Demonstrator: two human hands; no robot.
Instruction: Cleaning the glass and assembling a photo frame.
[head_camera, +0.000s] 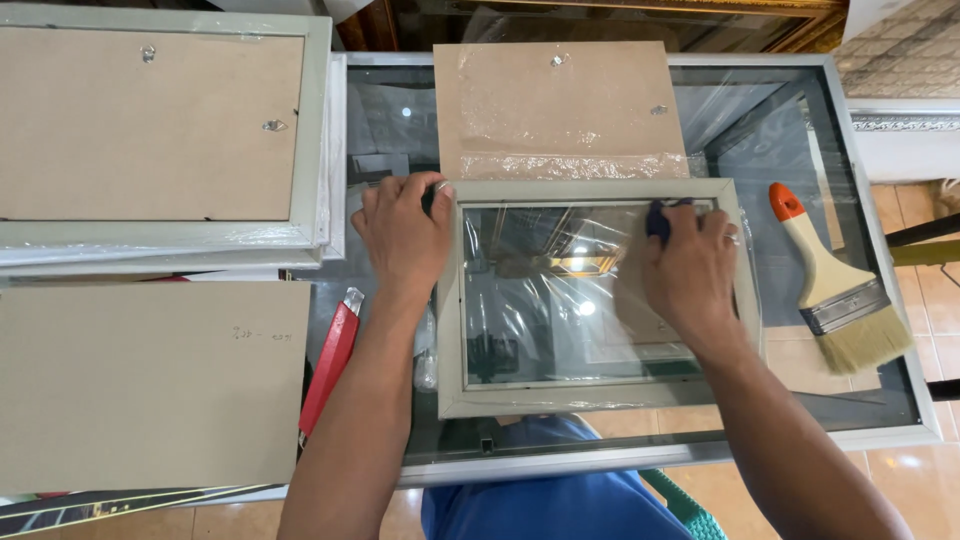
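Note:
A pale grey-green picture frame (590, 398) with a glass pane lies flat on a glass-topped table (880, 300). My left hand (405, 235) grips the frame's upper left corner, thumb on its top edge. My right hand (690, 270) presses a small dark blue cloth (657, 218) onto the glass near the upper right corner. A brown backing board (555, 100) with metal hangers and loose plastic wrap lies just beyond the frame.
A stack of wrapped frames (160, 130), backs up, sits at the far left, with a plain brown board (150, 380) in front of it. A red utility knife (330, 365) lies beside my left forearm. A paintbrush (835, 285) with an orange-tipped handle rests at the right.

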